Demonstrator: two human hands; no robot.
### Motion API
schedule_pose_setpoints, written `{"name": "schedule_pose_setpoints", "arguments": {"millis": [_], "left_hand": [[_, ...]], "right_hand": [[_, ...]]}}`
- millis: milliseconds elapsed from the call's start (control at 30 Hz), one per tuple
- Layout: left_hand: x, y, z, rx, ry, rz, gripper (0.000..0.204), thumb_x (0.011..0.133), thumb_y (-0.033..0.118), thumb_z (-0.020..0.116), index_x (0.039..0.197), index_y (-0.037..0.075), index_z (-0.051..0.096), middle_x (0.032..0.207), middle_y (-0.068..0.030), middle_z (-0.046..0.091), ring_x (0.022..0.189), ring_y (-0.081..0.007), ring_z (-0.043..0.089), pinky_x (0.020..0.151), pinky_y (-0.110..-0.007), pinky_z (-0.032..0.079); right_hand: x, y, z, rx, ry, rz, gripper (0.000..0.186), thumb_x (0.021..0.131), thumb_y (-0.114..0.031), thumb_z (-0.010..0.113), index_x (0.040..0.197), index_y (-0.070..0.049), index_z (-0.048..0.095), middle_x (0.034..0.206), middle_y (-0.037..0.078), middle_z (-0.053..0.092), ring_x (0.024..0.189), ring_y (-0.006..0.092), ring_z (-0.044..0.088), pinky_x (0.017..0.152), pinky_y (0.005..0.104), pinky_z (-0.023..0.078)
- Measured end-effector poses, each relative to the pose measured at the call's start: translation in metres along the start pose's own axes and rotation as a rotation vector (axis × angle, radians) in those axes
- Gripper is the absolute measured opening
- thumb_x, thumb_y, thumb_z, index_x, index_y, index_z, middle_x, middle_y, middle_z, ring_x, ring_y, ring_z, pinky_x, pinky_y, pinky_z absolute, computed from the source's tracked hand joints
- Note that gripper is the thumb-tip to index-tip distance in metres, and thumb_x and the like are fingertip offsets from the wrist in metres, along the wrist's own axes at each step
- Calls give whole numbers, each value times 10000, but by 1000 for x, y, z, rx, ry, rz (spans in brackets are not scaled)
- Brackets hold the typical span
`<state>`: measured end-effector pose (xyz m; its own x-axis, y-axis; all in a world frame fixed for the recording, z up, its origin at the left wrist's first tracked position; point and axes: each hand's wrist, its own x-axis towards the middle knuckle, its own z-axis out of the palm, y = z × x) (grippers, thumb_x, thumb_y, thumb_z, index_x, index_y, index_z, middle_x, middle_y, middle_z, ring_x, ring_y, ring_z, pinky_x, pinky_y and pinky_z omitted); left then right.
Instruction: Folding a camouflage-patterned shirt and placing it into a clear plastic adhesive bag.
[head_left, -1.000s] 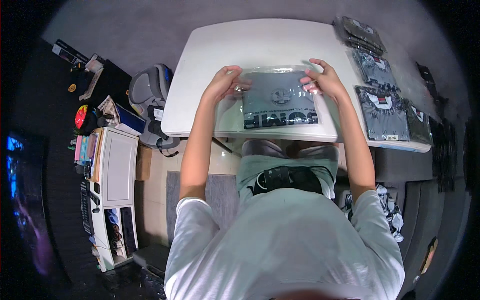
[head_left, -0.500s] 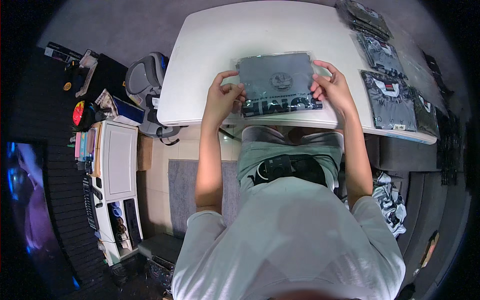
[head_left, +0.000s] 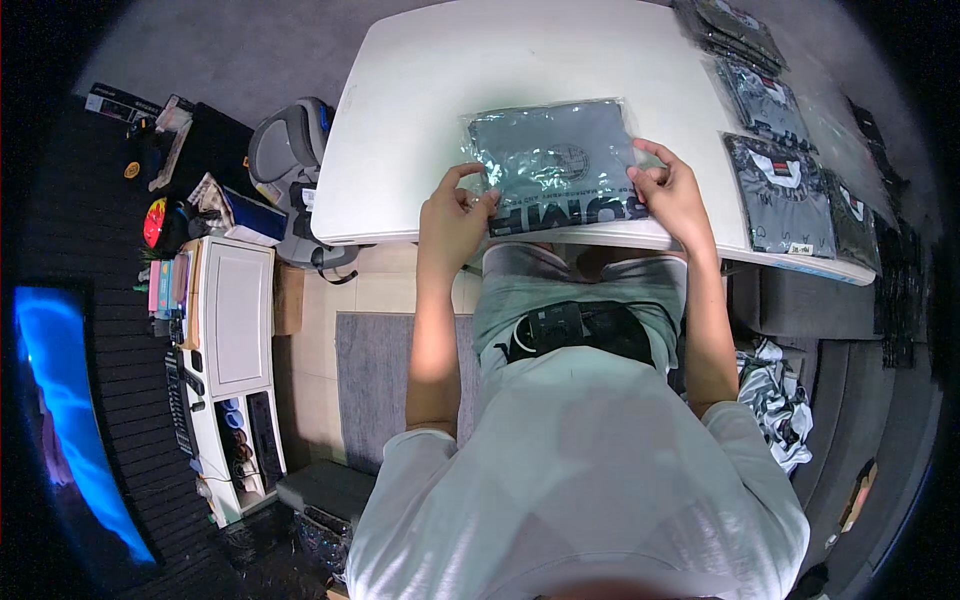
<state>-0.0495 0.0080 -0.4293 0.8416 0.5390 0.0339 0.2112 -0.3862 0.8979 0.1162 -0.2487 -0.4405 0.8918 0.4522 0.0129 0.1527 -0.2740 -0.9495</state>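
A folded grey T-shirt in a clear plastic bag [head_left: 560, 165] lies at the near edge of the white table [head_left: 440, 90], dark print along its near side. My left hand [head_left: 455, 220] is closed at the bag's near left corner, thumb and fingers pinching the plastic. At its right edge, my right hand [head_left: 672, 195] grips the bag between thumb and curled fingers. Light glares off the wrinkled plastic on the left, and the far edge of the bag rests beyond both hands.
More bagged shirts line the table's right side: a near one [head_left: 780, 195], a middle one [head_left: 765, 105] and a far stack [head_left: 732, 38]. A grey chair [head_left: 285, 150] stands left of the table. A white cabinet [head_left: 238, 315] is farther left, and a grey sofa [head_left: 850, 430] is at right.
Both hands have slid slightly nearer me along the bag's sides. The plastic on the left now shows more wrinkles and glare. The screen at far left has turned mostly blue.
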Motion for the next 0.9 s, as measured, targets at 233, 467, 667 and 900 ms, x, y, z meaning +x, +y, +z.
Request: {"name": "schedule_pose_setpoints", "arguments": {"millis": [233, 467, 667, 900], "left_hand": [[5, 5, -6, 355, -65, 63, 400, 854, 257, 755, 1197, 74, 663, 597, -78, 623, 528, -163, 595, 539, -320, 447], [3, 12, -6, 463, -90, 20, 401, 857, 305, 752, 1187, 95, 663, 667, -108, 625, 617, -220, 629, 605, -363, 481], [5, 32, -8, 719, -39, 167, 455, 868, 312, 724, 1267, 133, 599, 1099, -204, 579, 1044, -368, 583, 880, -459, 499], [92, 66, 73, 574, 212, 580, 540, 917, 246, 601, 1395, 15, 503, 1406, -276, 488, 1319, -489, 424, 1097, -584, 344]], "right_hand": [[-5, -63, -9, -840, 15, -153, 450, 916, -287, 670, 1264, -4, 634, 787, 182, 713, 707, 327, 688, 737, 425, 549], [64, -66, 92, -1094, 16, -721, 582, 1002, -468, 489, 1435, -80, 503, 1468, 194, 492, 1373, 425, 425, 1133, 547, 340], [66, -22, 105, -1064, -149, -654, 677, 1013, -557, 375, 1511, -100, 409, 1558, 188, 386, 1443, 455, 314, 1183, 592, 216], [63, -21, 103, -1036, -80, -693, 669, 978, -479, 446, 1496, -57, 410, 1541, 201, 403, 1455, 433, 301, 1192, 580, 207]]}}
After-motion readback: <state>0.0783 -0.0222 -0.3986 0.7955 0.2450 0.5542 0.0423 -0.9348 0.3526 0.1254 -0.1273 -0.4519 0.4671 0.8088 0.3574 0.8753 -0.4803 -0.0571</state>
